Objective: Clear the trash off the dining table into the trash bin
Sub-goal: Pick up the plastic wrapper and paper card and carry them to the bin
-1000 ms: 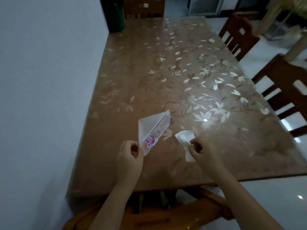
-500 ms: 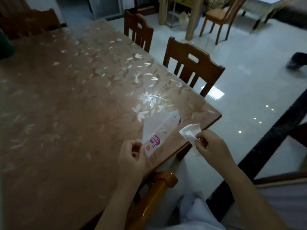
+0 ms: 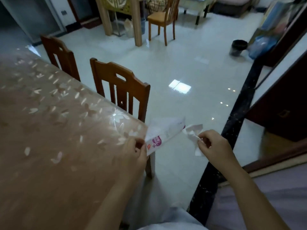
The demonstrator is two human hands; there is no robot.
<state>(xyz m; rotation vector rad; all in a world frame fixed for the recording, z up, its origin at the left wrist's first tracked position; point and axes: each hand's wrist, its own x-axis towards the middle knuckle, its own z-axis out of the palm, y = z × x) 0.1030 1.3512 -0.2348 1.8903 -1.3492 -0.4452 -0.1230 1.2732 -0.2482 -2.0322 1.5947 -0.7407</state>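
Off the bench (image 3: 49, 130) now — left hand (image 3: 134, 155) pinching the wrapper (image 3: 163, 135), right hand (image 3: 214, 146) gripping the tissue (image 3: 192, 135) — bin (image 3: 237, 47) far across the floor, drop not yet done.

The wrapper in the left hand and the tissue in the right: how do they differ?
The wrapper is a flat, smooth, pointed packet with purple and orange print; the tissue is plain white and crumpled. The wrapper is the larger and reaches over the table corner, while the tissue hangs over the floor. The left hand pinches the wrapper by its end; the right hand pinches the tissue mid-wad. Both are light trash, held off the table.
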